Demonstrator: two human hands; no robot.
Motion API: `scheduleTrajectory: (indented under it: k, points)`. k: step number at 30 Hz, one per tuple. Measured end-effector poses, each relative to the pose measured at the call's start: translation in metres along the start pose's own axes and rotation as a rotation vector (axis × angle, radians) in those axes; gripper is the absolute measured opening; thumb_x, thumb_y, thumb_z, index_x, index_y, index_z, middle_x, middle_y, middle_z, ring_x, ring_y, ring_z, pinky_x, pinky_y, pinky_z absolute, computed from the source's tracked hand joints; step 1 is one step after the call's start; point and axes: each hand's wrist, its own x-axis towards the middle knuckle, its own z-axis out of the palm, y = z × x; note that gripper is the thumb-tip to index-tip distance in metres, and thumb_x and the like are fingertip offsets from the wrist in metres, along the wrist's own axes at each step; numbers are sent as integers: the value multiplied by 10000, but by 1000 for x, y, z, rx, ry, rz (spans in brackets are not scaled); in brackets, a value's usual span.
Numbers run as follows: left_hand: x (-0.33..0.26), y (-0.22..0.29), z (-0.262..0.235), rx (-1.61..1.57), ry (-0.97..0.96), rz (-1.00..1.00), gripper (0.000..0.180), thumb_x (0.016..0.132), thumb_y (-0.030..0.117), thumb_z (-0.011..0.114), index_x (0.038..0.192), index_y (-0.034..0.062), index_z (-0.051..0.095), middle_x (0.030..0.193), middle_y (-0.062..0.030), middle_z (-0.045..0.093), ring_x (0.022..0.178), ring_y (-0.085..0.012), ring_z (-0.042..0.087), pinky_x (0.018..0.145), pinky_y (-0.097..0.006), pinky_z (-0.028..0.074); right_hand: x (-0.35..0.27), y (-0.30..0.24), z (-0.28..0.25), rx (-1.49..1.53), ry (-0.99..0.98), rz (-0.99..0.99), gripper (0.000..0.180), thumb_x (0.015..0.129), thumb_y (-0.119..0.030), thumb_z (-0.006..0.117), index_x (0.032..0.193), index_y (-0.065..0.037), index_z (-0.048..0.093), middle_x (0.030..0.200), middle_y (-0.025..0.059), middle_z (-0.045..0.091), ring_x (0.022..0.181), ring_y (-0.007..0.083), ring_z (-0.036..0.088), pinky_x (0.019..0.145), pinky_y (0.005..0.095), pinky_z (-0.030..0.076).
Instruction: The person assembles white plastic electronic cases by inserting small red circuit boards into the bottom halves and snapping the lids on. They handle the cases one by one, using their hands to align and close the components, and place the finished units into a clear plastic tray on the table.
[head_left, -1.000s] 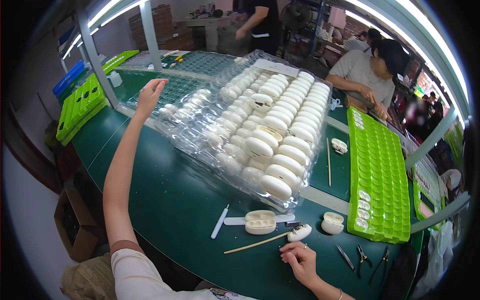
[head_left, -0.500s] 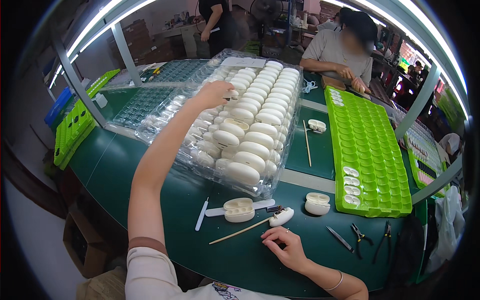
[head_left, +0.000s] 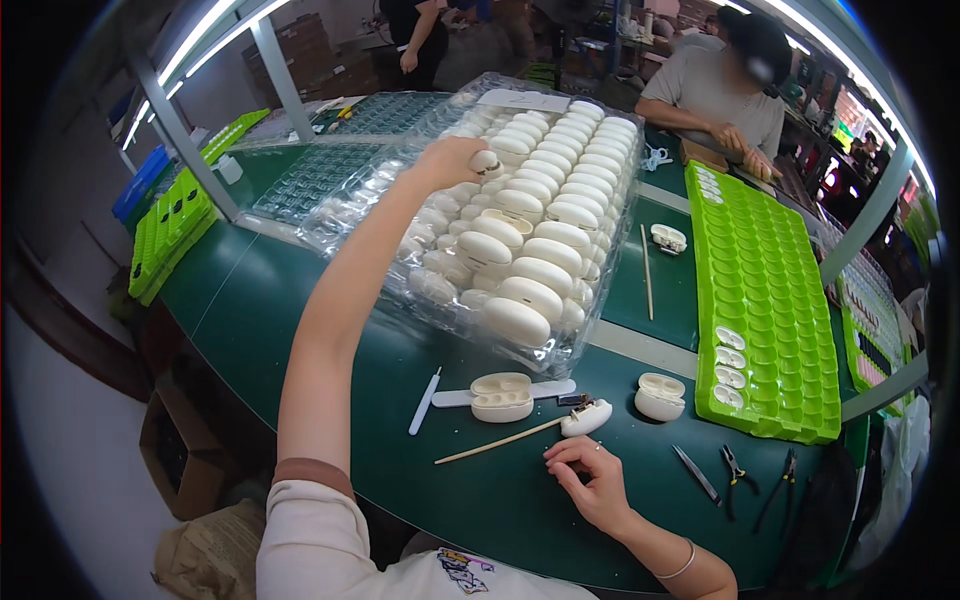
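Observation:
My left hand (head_left: 450, 165) reaches over the clear plastic tray (head_left: 562, 362) of cream-white earbud charging cases (head_left: 545, 270). Its fingers are closed on one small case (head_left: 486, 163), mostly above the tray's left middle rows. On the green table, my right hand (head_left: 592, 487) rests loosely curled, empty, with thumb and forefinger a little apart. Just beyond it lies a tilted case (head_left: 587, 418) with a dark part at its top, touching a thin wooden stick (head_left: 495, 443). An opened case (head_left: 502, 398) sits across a white flat stick (head_left: 453, 398). Another opened case (head_left: 660, 398) stands farther right.
A bright green tray (head_left: 765, 300) at right holds several white pieces. Tweezers (head_left: 697, 475) and two pliers (head_left: 738, 468) lie near it. A white pen-like tool (head_left: 425, 402) lies left. Another stick (head_left: 647, 272) and small case (head_left: 668, 239) lie beyond. A co-worker (head_left: 715, 95) sits opposite.
The whole view has shifted, so the table's things appear farther right. My left hand still grips the small case, now more plainly seen; my right hand stays by the tilted case.

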Motion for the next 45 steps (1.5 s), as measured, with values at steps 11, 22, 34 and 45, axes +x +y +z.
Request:
scheduleTrajectory:
  k: [11, 22, 34, 45]
  points:
    - [-20, 19, 4, -77, 72, -90, 341, 659, 202, 711, 976, 161, 590, 908, -72, 639, 912, -278, 595, 760, -403, 463, -6, 1, 6, 85, 17, 99, 24, 824, 27, 546, 829, 27, 569, 937, 113, 570, 722, 125, 595, 570, 203, 497]
    - [-81, -48, -33, -248, 269, -30, 617, 694, 222, 724, 1239, 120, 454, 1066, -107, 612, 986, -246, 594, 867, -352, 460, -8, -3, 5, 37, 15, 89, 34, 818, 38, 535, 804, 19, 559, 914, 120, 566, 688, 121, 569, 557, 203, 465]
    - [-339, -266, -137, -34, -3, -1527, 740, 784, 87, 393, 1437, 181, 58, 819, -48, 664, 609, -152, 626, 633, -319, 507, 6, -21, 11, -254, -134, -41, 22, 814, -4, 561, 819, 6, 580, 843, 96, 617, 703, 157, 555, 626, 243, 430]
    - [-308, -305, -114, 90, -37, -1632, 715, 798, 104, 378, 1434, 271, 98, 734, -3, 641, 569, -119, 593, 616, -297, 496, 16, -23, 12, -326, -153, -12, 45, 773, 23, 581, 786, -21, 587, 804, 103, 631, 603, 186, 542, 546, 256, 410]
